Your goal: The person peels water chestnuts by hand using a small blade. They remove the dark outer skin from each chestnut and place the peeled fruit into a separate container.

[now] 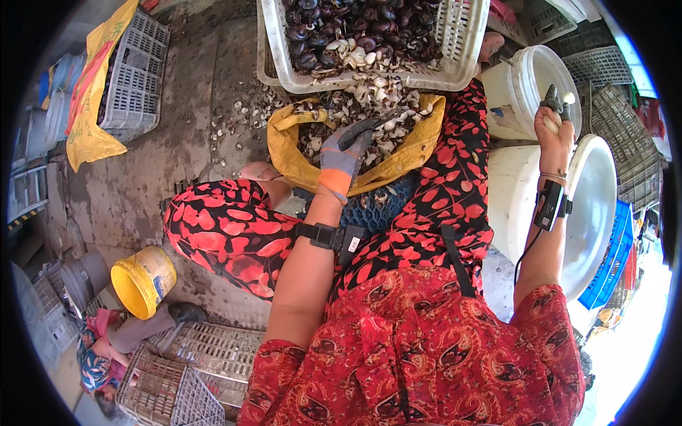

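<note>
My left hand (346, 154) wears a grey glove with an orange cuff and dark coated fingers. It is over a yellow woven sack (287, 154) of peelings (391, 130), its fingers pointing right. Whether it grips anything is unclear. My right hand (555, 128), with dark finger covers, is raised at the mouth of a white bucket (511, 96). A pale object (551, 123) shows in its grasp, partly hidden by the fingers. A small round white piece (569, 98), apparently a peeled water chestnut, shows at the fingertips. Dark unpeeled water chestnuts (367, 26) fill a white plastic crate (461, 37) ahead.
A large white tub (591, 223) stands right of my leg, beside a blue crate (610, 261). To the left are a grey crate (136, 69) with a yellow sack and a yellow bucket (144, 282). Another person (106, 346) is at lower left near plastic crates (165, 383).
</note>
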Demonstrator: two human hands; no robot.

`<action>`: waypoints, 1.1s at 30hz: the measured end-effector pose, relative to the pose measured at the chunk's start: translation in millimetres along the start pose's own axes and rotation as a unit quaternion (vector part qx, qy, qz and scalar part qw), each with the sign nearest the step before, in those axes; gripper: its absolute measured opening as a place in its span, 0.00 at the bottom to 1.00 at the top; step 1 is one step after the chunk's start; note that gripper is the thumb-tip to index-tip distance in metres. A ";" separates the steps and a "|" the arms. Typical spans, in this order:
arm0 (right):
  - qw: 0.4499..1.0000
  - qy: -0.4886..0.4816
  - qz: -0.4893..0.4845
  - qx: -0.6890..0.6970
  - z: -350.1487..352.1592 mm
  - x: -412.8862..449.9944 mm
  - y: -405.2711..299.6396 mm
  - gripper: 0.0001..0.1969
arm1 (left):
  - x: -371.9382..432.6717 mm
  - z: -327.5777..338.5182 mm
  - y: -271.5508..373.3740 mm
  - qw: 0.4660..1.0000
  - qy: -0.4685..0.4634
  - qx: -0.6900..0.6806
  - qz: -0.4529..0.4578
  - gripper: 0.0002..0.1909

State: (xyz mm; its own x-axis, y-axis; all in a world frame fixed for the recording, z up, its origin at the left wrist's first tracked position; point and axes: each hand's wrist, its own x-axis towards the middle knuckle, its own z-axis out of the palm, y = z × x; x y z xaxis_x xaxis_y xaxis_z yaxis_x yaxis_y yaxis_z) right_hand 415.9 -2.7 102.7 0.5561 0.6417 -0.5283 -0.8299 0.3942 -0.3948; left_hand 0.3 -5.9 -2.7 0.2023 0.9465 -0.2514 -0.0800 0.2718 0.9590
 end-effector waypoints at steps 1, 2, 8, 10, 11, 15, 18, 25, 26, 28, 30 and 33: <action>0.997 0.054 -0.038 -0.034 11.1 -4.8 7.7 0.09 | 0.4 0.5 1.3 1.000 0.017 -0.004 -0.019 0.13; 0.995 -0.039 0.009 -0.090 9.0 -6.2 16.7 0.09 | -1.2 -0.1 2.8 0.999 0.022 0.002 -0.032 0.13; 0.609 -0.299 -0.207 -0.705 19.3 -13.9 163.4 0.03 | -1.6 -2.5 3.6 0.995 0.047 -0.086 -0.015 0.13; 0.620 -0.298 -0.162 -0.708 21.4 22.3 200.3 0.04 | -0.6 1.0 10.6 0.999 0.030 -0.025 -0.002 0.15; 0.553 -0.253 -0.188 -0.771 31.3 20.1 224.7 0.06 | -1.9 -2.1 9.1 0.999 0.034 -0.023 -0.003 0.15; 0.261 -0.240 -0.230 -0.906 44.9 35.2 263.6 0.20 | -0.6 -1.8 3.6 0.995 0.072 -0.056 -0.026 0.14; 0.273 -0.293 -0.188 -0.897 37.3 56.8 260.5 0.18 | -0.5 2.5 23.7 0.997 0.056 -0.040 -0.042 0.14; -0.036 -0.566 -0.324 -0.757 34.6 44.5 225.7 0.23 | 3.2 0.1 16.6 0.990 0.064 -0.127 0.004 0.16; 0.096 -0.528 -0.242 -0.808 33.1 38.7 228.4 0.27 | 2.1 -2.1 19.7 0.992 0.072 -0.108 0.004 0.16; 0.320 -0.394 -0.006 -0.862 35.1 29.8 239.7 0.29 | -0.3 -4.6 26.2 0.993 0.080 -0.089 0.005 0.16; 0.315 -0.372 -0.052 -0.872 36.4 26.6 245.3 0.25 | -3.1 -7.7 29.2 0.993 0.090 -0.076 0.025 0.16; 0.436 -0.456 -0.080 -0.772 5.0 56.1 233.0 0.21 | -1.0 -3.6 27.3 0.983 0.096 -0.159 0.005 0.16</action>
State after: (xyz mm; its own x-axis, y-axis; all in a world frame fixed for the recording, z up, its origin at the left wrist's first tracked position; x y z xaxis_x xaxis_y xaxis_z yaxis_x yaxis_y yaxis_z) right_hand 253.5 128.5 -15.2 -0.2313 0.9595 -0.1608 0.6268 0.0206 -0.7789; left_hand -5.6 1.2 23.3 0.0139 0.9565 -0.2915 -0.3885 0.2738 0.8798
